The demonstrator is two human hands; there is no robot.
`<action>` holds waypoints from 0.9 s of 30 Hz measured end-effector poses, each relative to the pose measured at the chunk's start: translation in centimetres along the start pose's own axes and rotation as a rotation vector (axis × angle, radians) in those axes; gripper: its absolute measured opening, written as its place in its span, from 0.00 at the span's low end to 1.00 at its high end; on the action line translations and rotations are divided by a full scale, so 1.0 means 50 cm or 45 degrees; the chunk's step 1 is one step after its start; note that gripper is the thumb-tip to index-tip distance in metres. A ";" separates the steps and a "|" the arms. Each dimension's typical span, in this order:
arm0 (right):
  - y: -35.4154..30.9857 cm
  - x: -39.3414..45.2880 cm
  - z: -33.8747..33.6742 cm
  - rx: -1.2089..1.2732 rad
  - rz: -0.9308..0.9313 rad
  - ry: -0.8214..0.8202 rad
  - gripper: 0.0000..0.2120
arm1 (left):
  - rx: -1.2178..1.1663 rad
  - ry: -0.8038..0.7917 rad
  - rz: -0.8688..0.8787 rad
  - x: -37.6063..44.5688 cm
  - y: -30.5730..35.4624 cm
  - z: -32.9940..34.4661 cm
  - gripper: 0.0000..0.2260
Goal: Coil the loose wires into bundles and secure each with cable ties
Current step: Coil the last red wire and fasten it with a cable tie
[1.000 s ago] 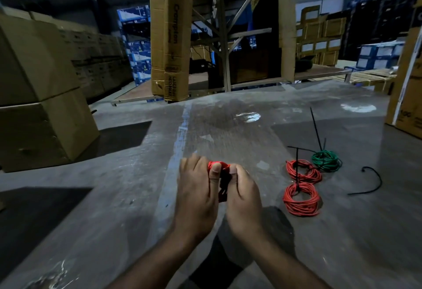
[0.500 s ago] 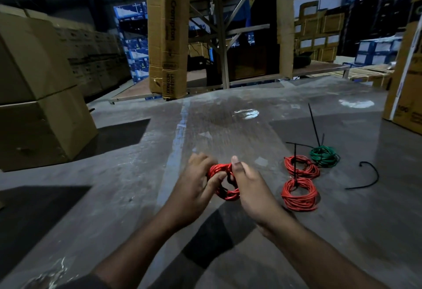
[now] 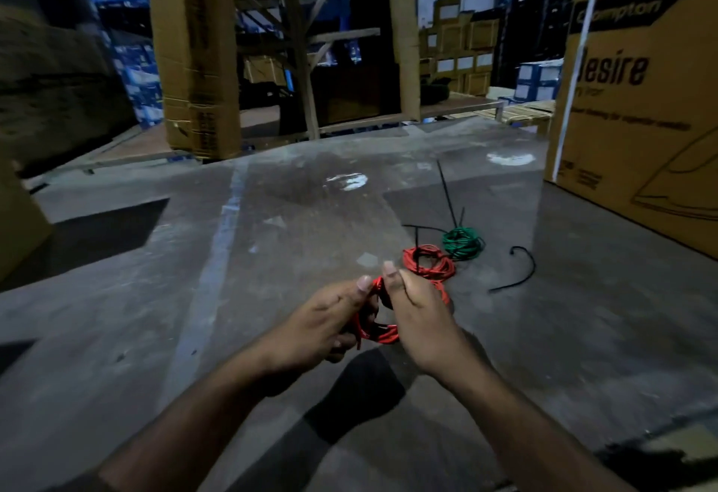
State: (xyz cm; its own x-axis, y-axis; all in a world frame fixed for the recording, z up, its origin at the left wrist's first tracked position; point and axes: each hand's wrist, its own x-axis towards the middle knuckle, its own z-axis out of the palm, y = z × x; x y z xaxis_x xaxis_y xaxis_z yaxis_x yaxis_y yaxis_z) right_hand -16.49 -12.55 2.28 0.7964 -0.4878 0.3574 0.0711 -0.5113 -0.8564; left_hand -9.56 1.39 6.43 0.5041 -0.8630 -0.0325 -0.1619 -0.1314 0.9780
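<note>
I count three red wire coils: one in the hands, one on the floor, one half hidden. One green coil. One loose black cable tie.

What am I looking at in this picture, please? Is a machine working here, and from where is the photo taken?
No machine is here. A person works with two bare hands, and the one picture comes from a camera worn on the head, looking forward and down. The left hand and the right hand together hold a red wire coil, fingers curled around it. On the grey floor beyond lie another red coil and a green coil, each with a black cable tie standing up from it. A further red coil seems partly hidden behind the right hand. One loose black cable tie lies to the right. Cardboard boxes stand around.
</note>
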 end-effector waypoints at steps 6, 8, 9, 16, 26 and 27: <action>0.038 -0.009 -0.050 0.070 0.081 0.061 0.26 | 0.033 -0.006 0.198 0.041 -0.015 0.070 0.15; 0.037 -0.012 -0.054 0.108 0.070 0.074 0.26 | 0.188 0.110 0.325 0.055 -0.032 0.082 0.14; 0.037 -0.012 -0.055 0.119 0.066 0.072 0.25 | 0.287 0.162 0.386 0.061 -0.041 0.086 0.15; 0.041 0.007 -0.110 0.108 0.135 -0.129 0.34 | 0.061 0.126 0.274 0.079 -0.048 0.096 0.14; 0.206 0.138 -0.241 -0.786 0.186 0.357 0.08 | 0.036 0.398 0.192 0.108 -0.048 0.075 0.17; 0.213 0.149 -0.249 -0.879 0.210 0.375 0.09 | 0.021 0.412 0.192 0.113 -0.053 0.075 0.17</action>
State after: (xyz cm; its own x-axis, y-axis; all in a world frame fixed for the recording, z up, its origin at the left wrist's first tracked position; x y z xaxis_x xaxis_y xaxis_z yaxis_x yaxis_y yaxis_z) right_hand -17.27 -30.45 0.50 0.5645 -0.7152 0.4122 -0.5030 -0.6940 -0.5152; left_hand -9.46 -4.94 2.89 0.7155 -0.6746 0.1816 -0.2676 -0.0245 0.9632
